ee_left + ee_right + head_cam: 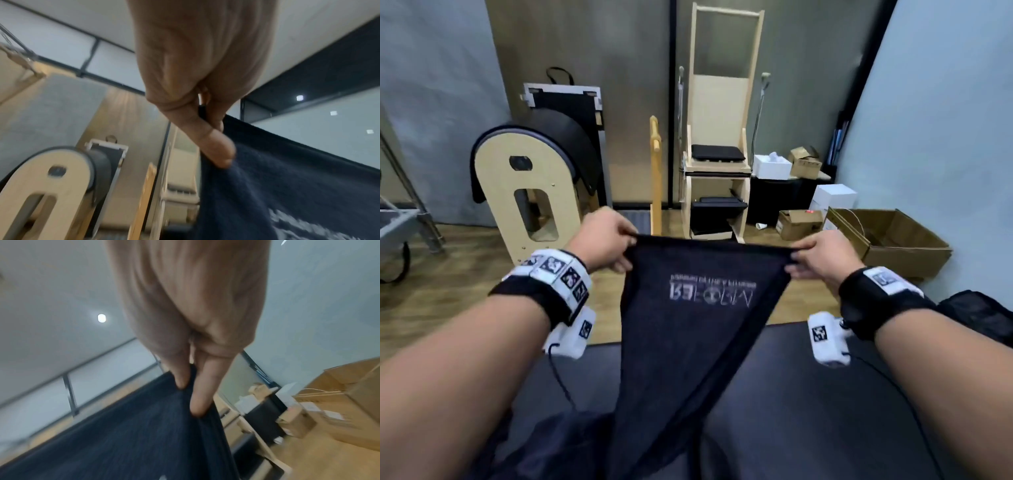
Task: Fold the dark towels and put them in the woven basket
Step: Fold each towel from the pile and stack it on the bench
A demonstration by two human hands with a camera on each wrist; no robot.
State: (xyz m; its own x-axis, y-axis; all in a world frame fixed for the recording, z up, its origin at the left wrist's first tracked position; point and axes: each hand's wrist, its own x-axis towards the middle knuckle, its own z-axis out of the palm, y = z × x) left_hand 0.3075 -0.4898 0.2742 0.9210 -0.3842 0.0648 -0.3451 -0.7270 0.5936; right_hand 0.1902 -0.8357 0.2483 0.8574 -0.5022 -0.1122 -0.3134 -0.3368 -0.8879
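Observation:
A dark navy towel (698,329) with pale lettering hangs stretched between my two hands, its top edge taut and its lower part drooping to the black padded surface (808,411). My left hand (607,240) pinches the towel's top left corner; the thumb presses the cloth (287,186) in the left wrist view. My right hand (816,258) pinches the top right corner, fingers curled over the cloth (144,434) in the right wrist view. More dark fabric (983,315) lies at the right edge. No woven basket is in view.
Beyond the padded surface is wooden floor. A wooden barrel-shaped exercise unit (534,185) stands at the left, a tall wooden chair frame (719,137) in the middle. Cardboard boxes (893,240) and white boxes (832,198) crowd the right corner.

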